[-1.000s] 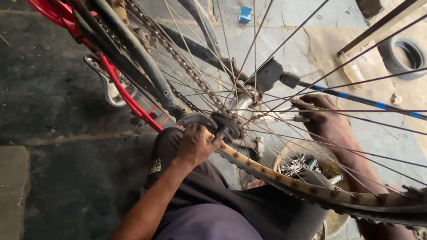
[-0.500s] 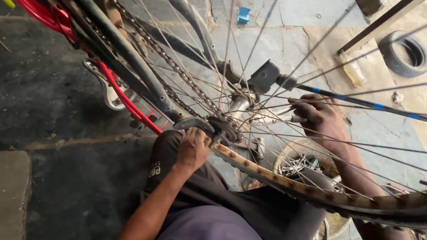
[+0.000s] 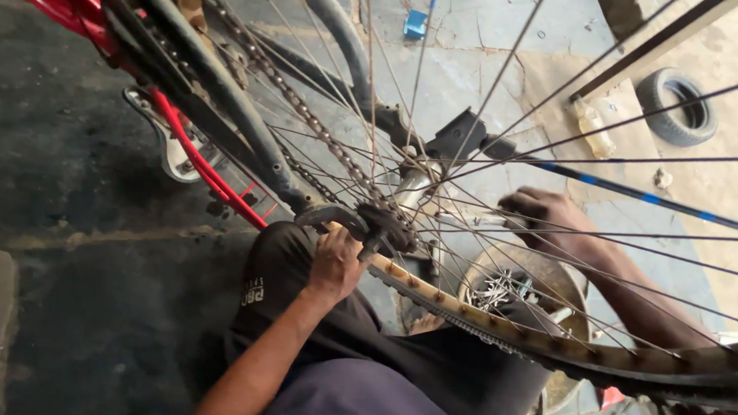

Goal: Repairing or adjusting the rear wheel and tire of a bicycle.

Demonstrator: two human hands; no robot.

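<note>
The rear bicycle wheel [image 3: 630, 364] fills most of the view, its worn, cracked tyre sweeping across the lower right and its spokes fanning out from the hub [image 3: 412, 189]; it sits in the red and black bicycle frame [image 3: 195, 152], which appears to be upside down. The chain [image 3: 307, 112] runs down from the upper left and lies on the rear sprocket [image 3: 385, 225], so it looks already seated there. On the near side, the left hand [image 3: 336, 265] is closed on a dark spanner [image 3: 331, 216] set at the axle beside the sprocket. On the far side, seen through the spokes, the right hand [image 3: 545, 221] is curled around something small at the other axle end (what it grips is too hidden to tell). Judging by this, the wheel is in place and the axle fastening is what remains in hand; whether it is tight cannot be told. Below the wheel stands a round metal bowl of small parts [image 3: 520, 287], and further off on the concrete floor [image 3: 494, 62] lie a small tyre [image 3: 677, 107] and a blue box [image 3: 416, 24].
</note>
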